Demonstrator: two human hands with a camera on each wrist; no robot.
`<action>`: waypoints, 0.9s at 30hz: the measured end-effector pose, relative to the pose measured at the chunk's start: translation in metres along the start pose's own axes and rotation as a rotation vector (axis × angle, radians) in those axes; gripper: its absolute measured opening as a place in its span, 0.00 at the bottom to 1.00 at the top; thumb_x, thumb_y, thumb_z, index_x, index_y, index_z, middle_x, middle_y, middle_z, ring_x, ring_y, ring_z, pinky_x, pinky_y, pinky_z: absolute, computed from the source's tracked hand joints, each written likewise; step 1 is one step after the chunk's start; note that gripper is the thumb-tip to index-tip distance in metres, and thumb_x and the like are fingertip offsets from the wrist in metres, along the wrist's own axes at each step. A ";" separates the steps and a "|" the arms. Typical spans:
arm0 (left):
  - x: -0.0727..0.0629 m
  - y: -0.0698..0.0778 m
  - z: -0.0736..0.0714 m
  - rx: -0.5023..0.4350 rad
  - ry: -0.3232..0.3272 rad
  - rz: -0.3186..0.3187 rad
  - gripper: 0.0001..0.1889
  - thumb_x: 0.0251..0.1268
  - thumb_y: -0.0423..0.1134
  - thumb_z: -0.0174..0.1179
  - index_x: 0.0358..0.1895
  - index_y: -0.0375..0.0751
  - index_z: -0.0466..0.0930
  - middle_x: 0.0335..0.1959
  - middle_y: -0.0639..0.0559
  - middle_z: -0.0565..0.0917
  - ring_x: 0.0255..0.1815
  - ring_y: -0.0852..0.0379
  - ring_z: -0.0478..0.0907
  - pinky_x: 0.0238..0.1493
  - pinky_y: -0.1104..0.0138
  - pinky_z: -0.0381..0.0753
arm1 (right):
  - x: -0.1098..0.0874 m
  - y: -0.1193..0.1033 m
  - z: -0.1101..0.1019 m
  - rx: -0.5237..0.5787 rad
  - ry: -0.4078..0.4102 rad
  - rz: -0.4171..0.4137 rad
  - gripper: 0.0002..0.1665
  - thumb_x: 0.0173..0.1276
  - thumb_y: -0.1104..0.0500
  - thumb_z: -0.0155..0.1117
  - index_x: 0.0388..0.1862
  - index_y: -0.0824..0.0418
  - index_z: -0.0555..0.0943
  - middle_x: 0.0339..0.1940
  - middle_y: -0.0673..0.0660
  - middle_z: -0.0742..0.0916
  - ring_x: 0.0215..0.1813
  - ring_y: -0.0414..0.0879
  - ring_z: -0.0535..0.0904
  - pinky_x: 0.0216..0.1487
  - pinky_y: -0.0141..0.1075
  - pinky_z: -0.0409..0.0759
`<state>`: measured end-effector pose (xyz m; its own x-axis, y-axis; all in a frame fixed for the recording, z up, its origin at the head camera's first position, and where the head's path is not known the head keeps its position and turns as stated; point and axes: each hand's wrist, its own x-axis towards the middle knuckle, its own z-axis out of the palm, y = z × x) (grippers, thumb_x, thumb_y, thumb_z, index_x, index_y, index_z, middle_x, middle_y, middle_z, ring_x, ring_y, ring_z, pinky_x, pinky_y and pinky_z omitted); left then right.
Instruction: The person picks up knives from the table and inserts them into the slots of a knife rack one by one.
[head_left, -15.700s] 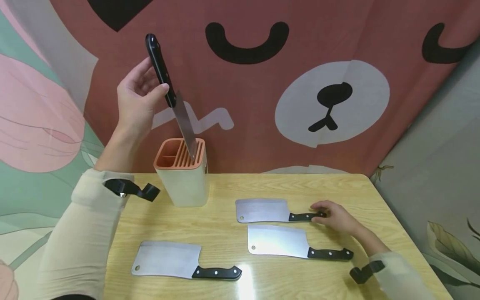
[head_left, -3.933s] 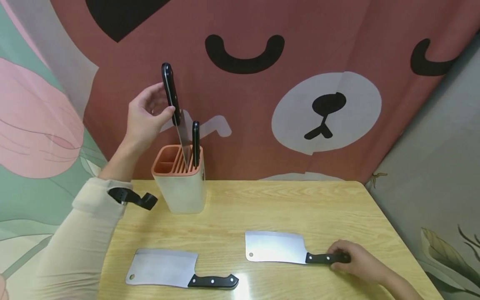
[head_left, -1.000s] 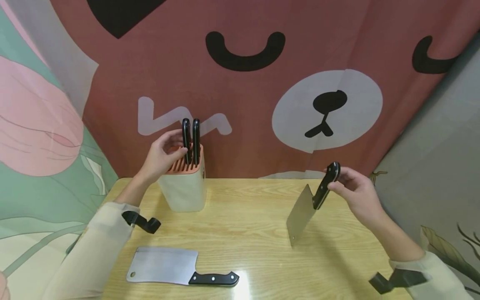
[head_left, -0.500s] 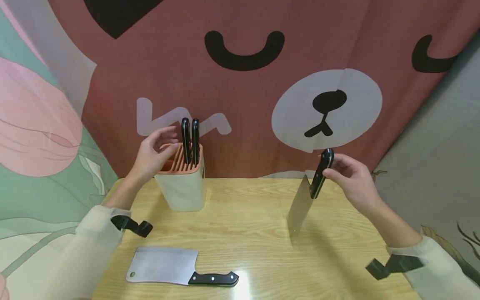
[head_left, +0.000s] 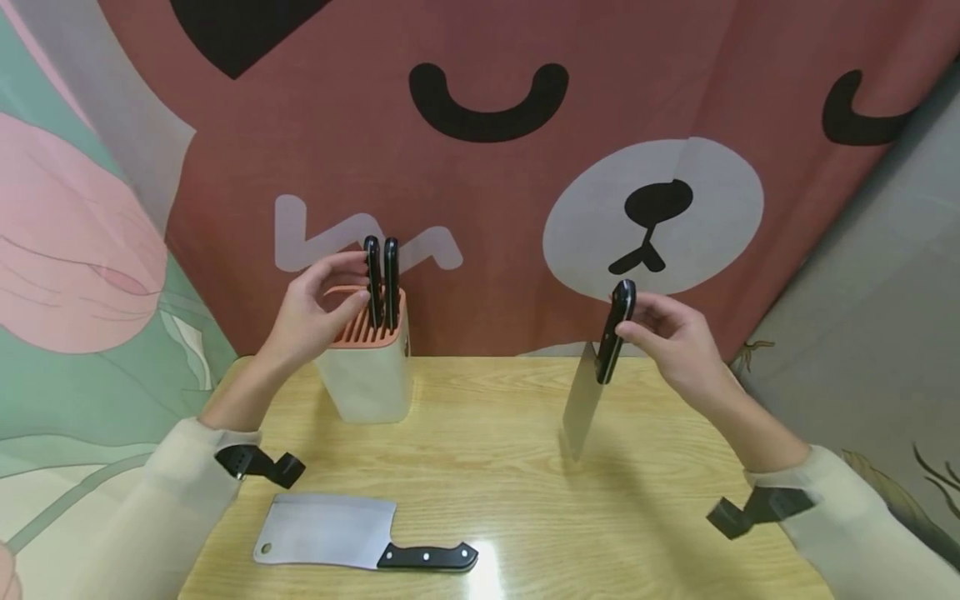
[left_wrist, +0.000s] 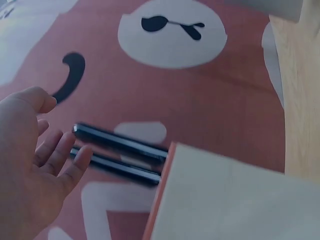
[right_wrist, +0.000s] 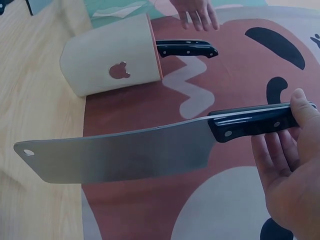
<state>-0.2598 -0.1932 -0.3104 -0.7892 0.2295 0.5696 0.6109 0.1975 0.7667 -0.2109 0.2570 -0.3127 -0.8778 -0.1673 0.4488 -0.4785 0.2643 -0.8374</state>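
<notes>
The right hand (head_left: 678, 342) grips a cleaver (head_left: 587, 398) by its black handle, blade hanging down above the worktop (head_left: 487, 467), at 3 o'clock from the knife block (head_left: 367, 387). The left hand (head_left: 309, 318) holds nothing, its fingers relaxed just beside two knife handles (head_left: 392, 283) upright in the block. Another cleaver (head_left: 330, 531) lies at 6 o'clock, handle pointing to 3.

The right cleaver (right_wrist: 150, 151) pairs a smooth metal blade (right_wrist: 115, 157) with a glossy, plastic-looking handle (right_wrist: 252, 122); knife block (head_left: 367, 385) matt, plastic-looking; counter (head_left: 495, 467) shiny wood-grain; backdrop (head_left: 480, 200) matt cloth.
</notes>
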 end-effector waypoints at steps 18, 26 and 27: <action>0.014 0.025 0.066 0.054 -0.188 0.040 0.26 0.67 0.30 0.67 0.68 0.37 0.73 0.59 0.44 0.78 0.57 0.49 0.79 0.61 0.48 0.79 | 0.025 -0.001 0.035 0.084 0.004 -0.038 0.17 0.70 0.65 0.69 0.56 0.65 0.84 0.37 0.51 0.86 0.37 0.42 0.80 0.39 0.28 0.82; 0.017 0.026 0.101 0.087 -0.233 0.062 0.28 0.65 0.34 0.70 0.67 0.38 0.74 0.57 0.45 0.79 0.56 0.47 0.80 0.61 0.57 0.79 | 0.033 -0.003 0.051 0.119 0.015 -0.005 0.17 0.70 0.63 0.70 0.56 0.68 0.83 0.38 0.51 0.85 0.39 0.42 0.80 0.44 0.29 0.84; 0.017 0.026 0.104 0.092 -0.238 0.066 0.28 0.65 0.34 0.70 0.67 0.37 0.74 0.56 0.45 0.79 0.56 0.46 0.80 0.61 0.59 0.79 | 0.034 -0.003 0.053 0.117 0.019 -0.003 0.18 0.70 0.62 0.70 0.56 0.68 0.83 0.37 0.51 0.85 0.39 0.42 0.80 0.43 0.29 0.83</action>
<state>-0.2502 -0.0850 -0.3117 -0.7170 0.4604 0.5234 0.6722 0.2578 0.6941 -0.2384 0.1999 -0.3116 -0.8769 -0.1499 0.4566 -0.4767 0.1513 -0.8659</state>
